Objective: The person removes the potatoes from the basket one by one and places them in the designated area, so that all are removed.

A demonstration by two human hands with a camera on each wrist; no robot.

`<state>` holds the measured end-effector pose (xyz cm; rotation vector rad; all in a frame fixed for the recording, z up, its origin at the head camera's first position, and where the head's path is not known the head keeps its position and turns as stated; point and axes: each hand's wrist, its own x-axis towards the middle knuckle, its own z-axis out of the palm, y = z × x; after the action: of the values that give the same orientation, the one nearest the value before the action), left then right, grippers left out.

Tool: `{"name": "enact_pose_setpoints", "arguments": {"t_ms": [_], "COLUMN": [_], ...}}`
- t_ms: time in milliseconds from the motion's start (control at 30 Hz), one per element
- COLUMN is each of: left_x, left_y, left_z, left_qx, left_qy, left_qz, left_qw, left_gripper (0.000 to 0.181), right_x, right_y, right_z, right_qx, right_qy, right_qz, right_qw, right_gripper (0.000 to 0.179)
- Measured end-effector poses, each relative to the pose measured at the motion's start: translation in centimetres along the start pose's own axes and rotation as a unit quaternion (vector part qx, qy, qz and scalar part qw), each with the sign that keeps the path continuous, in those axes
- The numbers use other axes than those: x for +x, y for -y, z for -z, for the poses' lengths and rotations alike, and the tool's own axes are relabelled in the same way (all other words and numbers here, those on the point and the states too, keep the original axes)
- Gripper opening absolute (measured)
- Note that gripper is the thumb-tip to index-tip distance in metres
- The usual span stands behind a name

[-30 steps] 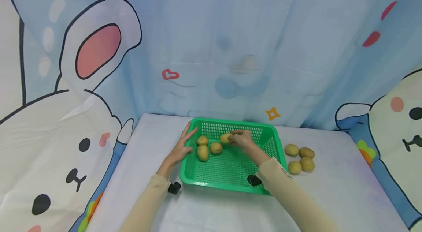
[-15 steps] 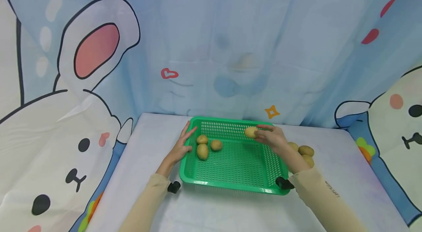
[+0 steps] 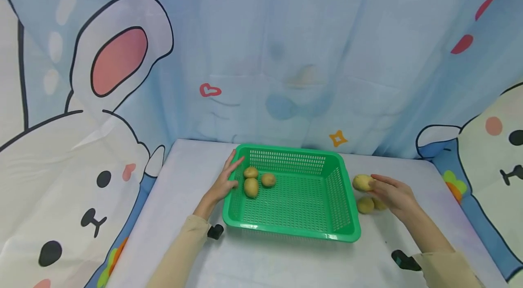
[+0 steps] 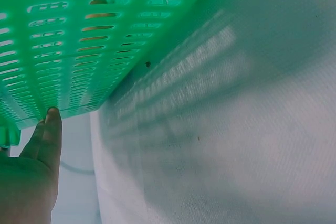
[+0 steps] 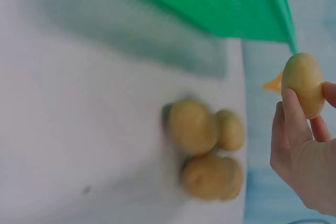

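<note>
A green plastic basket [image 3: 292,232] with slotted walls stands on the table. Three potatoes [image 3: 251,187] lie inside it near its left wall. My left hand [image 3: 220,186] rests on the basket's left rim with its fingers spread; the left wrist view shows straight fingers [image 4: 51,129] against the outer wall. Right of the basket, my right hand [image 3: 394,192] pinches a potato [image 3: 362,182] between thumb and fingers. In the right wrist view that potato [image 5: 303,80] is held up, apart from several potatoes [image 5: 192,125] grouped on the table. The hand partly hides this group in the head view.
A white cloth [image 3: 282,263] covers the table. Behind it hangs a light blue curtain [image 3: 245,52] printed with cartoon rabbits. A black wrist-camera piece [image 3: 404,260] sits by the right sleeve, another wrist-camera piece [image 3: 215,232] by the left.
My right hand has carried the potato from inside the basket rightward over the right rim, to above the potatoes on the table. The left hand has stayed on the left rim.
</note>
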<state>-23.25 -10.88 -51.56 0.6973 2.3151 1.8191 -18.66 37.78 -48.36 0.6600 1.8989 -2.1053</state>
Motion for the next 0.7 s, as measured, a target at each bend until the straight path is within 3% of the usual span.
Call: {"name": "enact_pose_setpoints", "arguments": {"t_ms": [167, 333, 467, 633, 700], "left_x": [0.1, 0.1, 0.1, 0.2, 0.3], "left_y": [-0.2, -0.3, -0.3, -0.3, -0.3], "left_z": [0.2, 0.3, 0.3, 0.4, 0.4], "left_qx": [0.002, 0.004, 0.003, 0.0, -0.001], "left_qy": [0.005, 0.01, 0.01, 0.006, 0.004], "left_qz": [-0.003, 0.001, 0.005, 0.004, 0.004], "left_qw": [1.0, 0.9999, 0.9999, 1.0, 1.0], "left_gripper": [0.084, 0.084, 0.085, 0.084, 0.084], "right_x": [-1.0, -1.6, -1.7, -1.8, -2.0], "right_y": [-1.9, -4.5, -6.0, -6.5, -6.6], "right_z": [2.6, 4.1, 4.8, 5.1, 5.2], "right_qx": [0.031, 0.07, 0.073, 0.064, 0.056], "right_qy": [0.005, 0.007, -0.013, -0.032, -0.035], "right_qz": [-0.014, -0.031, -0.052, -0.058, -0.061], "right_qw": [0.9994, 0.9971, 0.9959, 0.9958, 0.996], "right_gripper": [0.046, 0.018, 0.024, 0.051, 0.044]}}
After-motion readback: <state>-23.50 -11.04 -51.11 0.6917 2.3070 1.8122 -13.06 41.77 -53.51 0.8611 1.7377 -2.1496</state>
